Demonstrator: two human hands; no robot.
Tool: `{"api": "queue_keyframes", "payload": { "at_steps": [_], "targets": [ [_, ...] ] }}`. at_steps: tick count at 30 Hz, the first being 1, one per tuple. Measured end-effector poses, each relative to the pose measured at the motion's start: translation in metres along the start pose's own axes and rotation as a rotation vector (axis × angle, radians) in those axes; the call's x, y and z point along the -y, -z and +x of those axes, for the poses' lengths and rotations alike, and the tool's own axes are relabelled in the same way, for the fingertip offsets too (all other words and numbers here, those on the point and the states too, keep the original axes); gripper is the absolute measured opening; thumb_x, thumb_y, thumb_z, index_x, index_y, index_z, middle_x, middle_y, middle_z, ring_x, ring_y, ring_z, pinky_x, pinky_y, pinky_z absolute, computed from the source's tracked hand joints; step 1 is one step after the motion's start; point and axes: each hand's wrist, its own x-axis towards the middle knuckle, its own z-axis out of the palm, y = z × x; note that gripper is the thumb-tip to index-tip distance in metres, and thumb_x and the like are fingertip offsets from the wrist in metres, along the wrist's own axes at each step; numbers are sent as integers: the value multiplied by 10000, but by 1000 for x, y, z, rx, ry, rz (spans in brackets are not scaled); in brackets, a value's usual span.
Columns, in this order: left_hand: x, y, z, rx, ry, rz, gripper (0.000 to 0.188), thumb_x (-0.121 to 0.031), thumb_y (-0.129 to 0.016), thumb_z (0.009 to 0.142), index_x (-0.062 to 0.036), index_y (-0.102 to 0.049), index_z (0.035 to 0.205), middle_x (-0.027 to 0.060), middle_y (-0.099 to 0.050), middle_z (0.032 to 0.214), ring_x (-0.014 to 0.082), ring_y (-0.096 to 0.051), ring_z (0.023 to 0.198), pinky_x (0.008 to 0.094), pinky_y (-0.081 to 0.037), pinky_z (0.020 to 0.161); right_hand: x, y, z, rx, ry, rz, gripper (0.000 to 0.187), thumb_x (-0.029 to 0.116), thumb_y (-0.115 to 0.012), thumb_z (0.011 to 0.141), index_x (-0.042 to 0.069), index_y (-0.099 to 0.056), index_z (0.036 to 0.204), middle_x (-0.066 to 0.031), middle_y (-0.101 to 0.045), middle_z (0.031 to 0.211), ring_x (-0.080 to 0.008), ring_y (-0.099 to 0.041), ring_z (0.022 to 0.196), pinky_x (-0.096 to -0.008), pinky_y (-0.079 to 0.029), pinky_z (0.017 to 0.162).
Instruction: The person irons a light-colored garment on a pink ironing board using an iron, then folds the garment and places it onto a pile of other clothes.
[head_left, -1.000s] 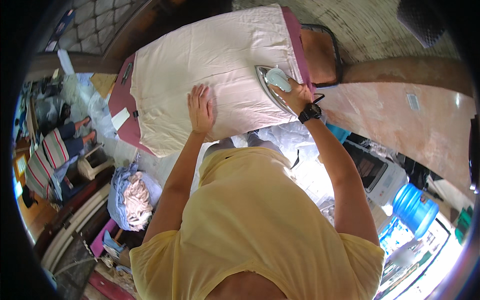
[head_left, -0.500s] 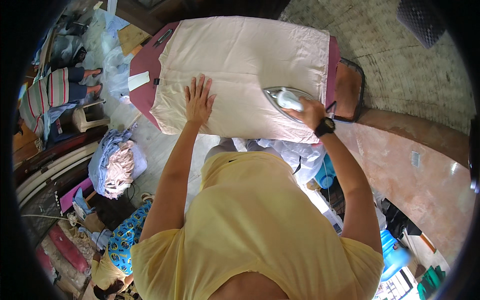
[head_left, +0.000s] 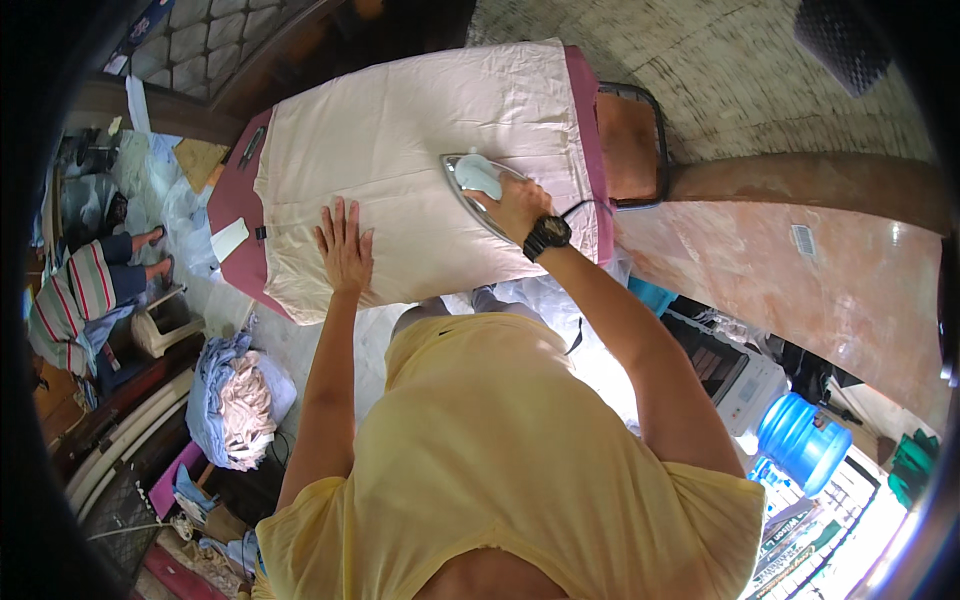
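Head view: worn on the head, a wide fisheye looking steeply down and forward, upright.
Yellow shirt (head_left: 540, 430): nearest to the lens, filling the lower middle from above the collar.
Ironing board (head_left: 236, 190): farther off, seen whole from above, its near long edge toward the body.
Left hand (head_left: 344, 250) and right hand (head_left: 520, 208): backs seen, over the surface's nearer half.
Sides: floor past the surface's left end, bending wall (head_left: 740, 260) past its right.
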Motion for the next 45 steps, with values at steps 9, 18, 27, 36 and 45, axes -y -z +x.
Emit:
{"api": "queue_keyframes", "payload": {
  "at_steps": [9, 18, 27, 36, 45],
  "targets": [
    [-1, 2, 2, 21, -9, 7, 582, -445, -386, 991, -229, -276, 1520, 47, -203, 1598, 355, -135, 1469, 562, -89, 1167, -44, 15, -9, -223, -398, -3, 689, 682, -572, 821, 24, -669, 1001, -244, -680, 813, -419, -678, 765, -502, -546, 657],
    [-131, -17, 43, 100, -298, -128, 589, -401, -469, 964, -232, -317, 1507, 55, -198, 1599, 343, -125, 1474, 599, -90, 1152, -54, 26, 11, -284, -470, 75, 697, 663, -556, 847, -23, -622, 953, -279, -658, 762, -445, -668, 760, -504, -549, 659],
    [-156, -22, 51, 114, -312, -73, 558, -411, -431, 980, -233, -333, 1500, 36, -211, 1596, 339, -120, 1475, 573, -88, 1162, -72, 10, 13, -302, -399, 130, 663, 665, -627, 792, 35, -663, 996, -247, -668, 750, -433, -674, 744, -519, -547, 659],
    [-59, 26, 1, -166, -13, -165, 517, -288, -498, 964, -128, -412, 1447, 142, -291, 1548, 380, -273, 1411, 542, -204, 1135, -188, 108, 63, -335, -348, 205, 677, 640, -636, 801, 126, -600, 1241, -214, -676, 1074, -390, -658, 979, -453, -518, 842],
    [29, 61, -57, -398, 265, 2, 463, -110, -614, 900, -98, -499, 1348, 180, -451, 1402, 386, -435, 1262, 493, -348, 1041, -268, 86, 98, -200, -467, 64, 830, 751, -588, 738, 143, -577, 1303, -214, -678, 1078, -381, -645, 1042, -454, -515, 891]
  ]
}}
